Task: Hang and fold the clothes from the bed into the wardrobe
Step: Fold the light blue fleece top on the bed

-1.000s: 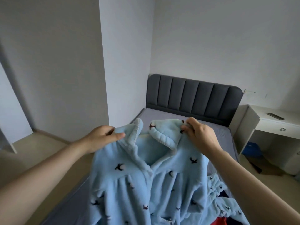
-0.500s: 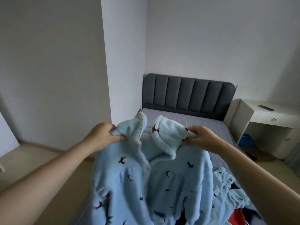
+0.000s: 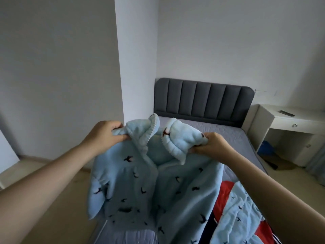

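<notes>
Pajama top [image 3: 140, 182]: light blue fleece, dark bird print, held up over near end of bed [image 3: 219, 134], front open, collar flaps raised. Left hand [image 3: 103, 136] pinches collar at 10 o'clock of top, fingers curled. Right hand [image 3: 212, 147] grips other collar flap at 2 o'clock. On bed at 4 o'clock of top: red garment [image 3: 223, 196], second blue fleece piece [image 3: 241, 213] overlapping it. Headboard [image 3: 202, 99] at 12. White desk [image 3: 288, 120] at 2 o'clock with remote [image 3: 286, 113] on top. Blurred blue object [image 3: 267, 147] beneath.
</notes>
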